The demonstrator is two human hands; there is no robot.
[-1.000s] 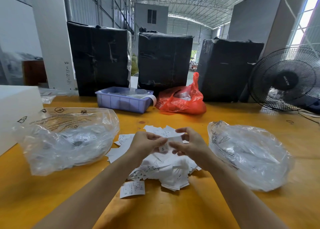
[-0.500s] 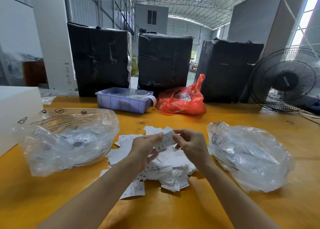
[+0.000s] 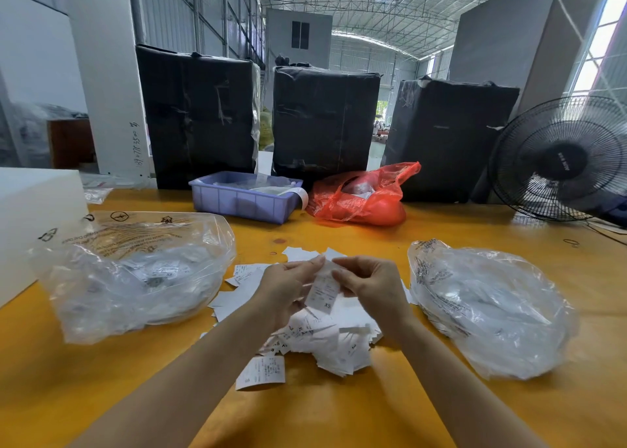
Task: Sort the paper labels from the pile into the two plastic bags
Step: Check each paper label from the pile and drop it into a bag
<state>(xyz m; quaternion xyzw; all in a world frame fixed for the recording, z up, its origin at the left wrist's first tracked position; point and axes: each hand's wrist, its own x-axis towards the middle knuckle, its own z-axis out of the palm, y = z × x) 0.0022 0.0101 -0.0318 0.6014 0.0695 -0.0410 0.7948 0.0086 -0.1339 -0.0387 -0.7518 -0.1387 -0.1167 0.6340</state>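
Nearest, the pile (image 3: 325,339) of paper labels lies on the yellow table (image 3: 339,413) between the two clear bags, and just above it the left hand (image 3: 288,288) and right hand (image 3: 369,284) together pinch one label (image 3: 324,289), marked XS at its lower end. The step seems to be reading the size, so keep the print facing up and hold by the edges. Then drop it well inside the matching bag, left bag (image 3: 135,271) or right bag (image 3: 492,305), whose mouths I cannot make out.

Daylit warehouse hall under a trussed metal roof (image 3: 373,2), orange table (image 3: 339,413), three black-wrapped bales (image 3: 325,121), black fan (image 3: 563,159).
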